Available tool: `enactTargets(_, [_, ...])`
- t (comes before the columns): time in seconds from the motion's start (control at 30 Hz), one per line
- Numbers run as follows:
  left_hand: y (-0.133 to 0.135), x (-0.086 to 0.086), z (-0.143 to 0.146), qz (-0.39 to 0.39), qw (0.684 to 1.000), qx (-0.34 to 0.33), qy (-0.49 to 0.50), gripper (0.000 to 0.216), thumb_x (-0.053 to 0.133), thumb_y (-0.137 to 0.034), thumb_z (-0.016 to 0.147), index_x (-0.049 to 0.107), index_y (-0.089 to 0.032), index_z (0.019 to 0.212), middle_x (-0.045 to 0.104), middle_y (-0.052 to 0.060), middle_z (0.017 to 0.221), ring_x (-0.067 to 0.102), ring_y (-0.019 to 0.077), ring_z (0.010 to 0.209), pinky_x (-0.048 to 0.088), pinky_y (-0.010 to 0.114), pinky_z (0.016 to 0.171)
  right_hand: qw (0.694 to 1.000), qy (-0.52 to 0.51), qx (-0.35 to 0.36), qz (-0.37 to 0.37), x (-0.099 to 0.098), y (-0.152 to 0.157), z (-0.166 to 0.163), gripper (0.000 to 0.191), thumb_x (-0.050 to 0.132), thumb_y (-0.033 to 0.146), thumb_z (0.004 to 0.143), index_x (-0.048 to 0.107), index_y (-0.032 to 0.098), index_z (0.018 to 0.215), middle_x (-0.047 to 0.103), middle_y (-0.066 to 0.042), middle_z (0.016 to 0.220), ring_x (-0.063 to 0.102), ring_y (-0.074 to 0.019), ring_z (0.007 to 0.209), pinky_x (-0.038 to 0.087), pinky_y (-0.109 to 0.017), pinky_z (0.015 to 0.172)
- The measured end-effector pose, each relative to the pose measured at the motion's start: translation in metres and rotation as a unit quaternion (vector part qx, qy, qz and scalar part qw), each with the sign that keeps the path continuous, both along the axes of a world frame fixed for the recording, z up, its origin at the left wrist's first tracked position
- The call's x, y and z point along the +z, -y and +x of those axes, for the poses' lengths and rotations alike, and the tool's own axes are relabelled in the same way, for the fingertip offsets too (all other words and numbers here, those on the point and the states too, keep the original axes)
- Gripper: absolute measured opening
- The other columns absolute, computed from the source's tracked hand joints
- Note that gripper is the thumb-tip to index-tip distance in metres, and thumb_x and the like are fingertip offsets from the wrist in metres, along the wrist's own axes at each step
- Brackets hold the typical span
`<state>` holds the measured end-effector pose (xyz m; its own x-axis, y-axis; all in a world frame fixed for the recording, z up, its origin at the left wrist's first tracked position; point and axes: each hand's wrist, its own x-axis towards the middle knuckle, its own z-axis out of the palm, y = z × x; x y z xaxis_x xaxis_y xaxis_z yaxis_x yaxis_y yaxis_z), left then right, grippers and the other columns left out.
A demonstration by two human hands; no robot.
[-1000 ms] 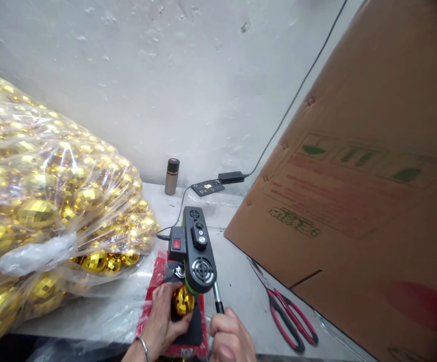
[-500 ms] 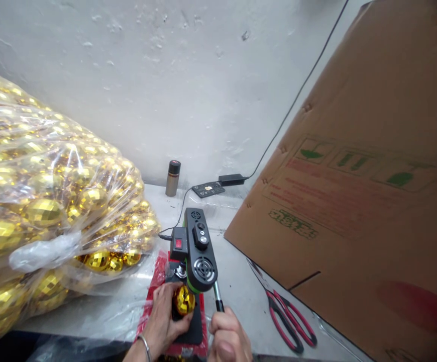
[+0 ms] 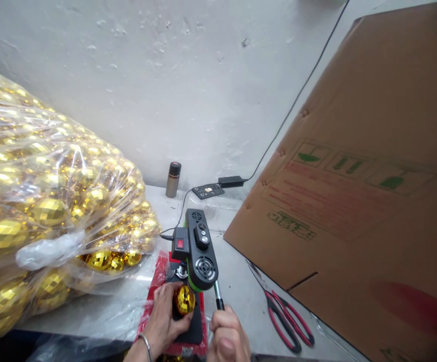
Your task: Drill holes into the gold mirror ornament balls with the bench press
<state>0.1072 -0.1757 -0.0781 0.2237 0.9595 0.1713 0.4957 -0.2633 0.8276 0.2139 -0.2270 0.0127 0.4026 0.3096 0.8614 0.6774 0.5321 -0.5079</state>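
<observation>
A faceted gold ball ornament [image 3: 186, 300] is gripped by my left hand [image 3: 161, 314], fingers and thumb curled round its left and near sides. It sits just below the front end of a black bench drill press [image 3: 202, 249] that has a red switch and round vents. My right hand [image 3: 228, 332] is wrapped around the black grip of the lever [image 3: 219, 296] at the machine's right side. The press's black base [image 3: 194, 332] lies on a red plastic sheet [image 3: 153, 281]. Whether a bit touches the ball is hidden beneath the machine head.
A tied clear bag [image 3: 48, 251] of gold balls fills the left. Red-and-black scissors [image 3: 284, 322] lie right of the press, beside a large cardboard box [image 3: 327, 211]. Behind stand a small bottle [image 3: 173, 179], a phone-like dark slab [image 3: 208, 190] and a power adapter [image 3: 231, 181] with its cord.
The view has shifted very slightly. Both hands, the ball and the lever keep the same positions relative to the press.
</observation>
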Motion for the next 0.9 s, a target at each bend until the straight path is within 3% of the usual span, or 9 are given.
enactTargets(0.13, [0.000, 0.000, 0.000, -0.007, 1.000, -0.003, 0.003, 0.046, 0.072, -0.030, 0.068, 0.068, -0.017, 0.112, 0.074, 0.014, 0.107, 0.067, 0.0347, 0.103, 0.056, 0.053, 0.092, 0.999, -0.018, 0.009, -0.025, 0.002, 0.005, -0.003, 0.042, 0.035, 0.025, 0.107, 0.040, 0.021, 0.066, 0.044, 0.006, 0.063, 0.045, -0.0077, 0.057, 0.049, -0.027, 0.084])
enactTargets(0.4, [-0.001, -0.002, 0.001, -0.019, 1.000, 0.003, 0.016, 0.049, 0.073, -0.029, 0.066, 0.068, -0.016, 0.114, 0.073, 0.015, 0.111, 0.065, 0.0356, 0.107, 0.054, 0.054, 0.097, 0.999, -0.045, -0.004, 0.003, 0.003, -0.002, -0.008, 0.044, 0.037, 0.030, 0.108, 0.042, 0.021, 0.065, 0.047, 0.007, 0.063, 0.044, -0.0065, 0.055, 0.050, -0.026, 0.089])
enactTargets(0.53, [-0.002, -0.005, 0.002, -0.013, 1.000, -0.003, 0.023, 0.048, 0.071, -0.028, 0.068, 0.067, -0.017, 0.115, 0.073, 0.013, 0.111, 0.066, 0.0352, 0.108, 0.052, 0.054, 0.098, 1.000, -0.022, -0.005, 0.017, 0.000, -0.003, -0.005, 0.043, 0.038, 0.029, 0.107, 0.043, 0.021, 0.065, 0.048, 0.007, 0.062, 0.044, -0.0071, 0.054, 0.051, -0.025, 0.084])
enactTargets(0.73, [-0.003, -0.007, 0.003, -0.003, 1.000, -0.010, 0.025, 0.049, 0.071, -0.028, 0.069, 0.066, -0.017, 0.116, 0.073, 0.013, 0.112, 0.066, 0.0352, 0.109, 0.050, 0.055, 0.099, 0.999, 0.022, 0.004, 0.027, -0.010, -0.007, 0.008, 0.042, 0.036, 0.026, 0.106, 0.043, 0.022, 0.066, 0.048, 0.007, 0.061, 0.045, -0.0072, 0.053, 0.052, -0.024, 0.080])
enactTargets(0.9, [-0.002, -0.003, 0.004, 0.003, 1.000, 0.000, 0.018, 0.048, 0.071, -0.028, 0.068, 0.066, -0.018, 0.115, 0.073, 0.012, 0.111, 0.067, 0.0346, 0.108, 0.052, 0.053, 0.097, 1.000, 0.021, 0.005, 0.022, -0.032, -0.003, 0.006, 0.037, 0.039, 0.019, 0.104, 0.047, 0.022, 0.068, 0.054, 0.005, 0.066, 0.052, -0.0084, 0.059, 0.052, -0.028, 0.091])
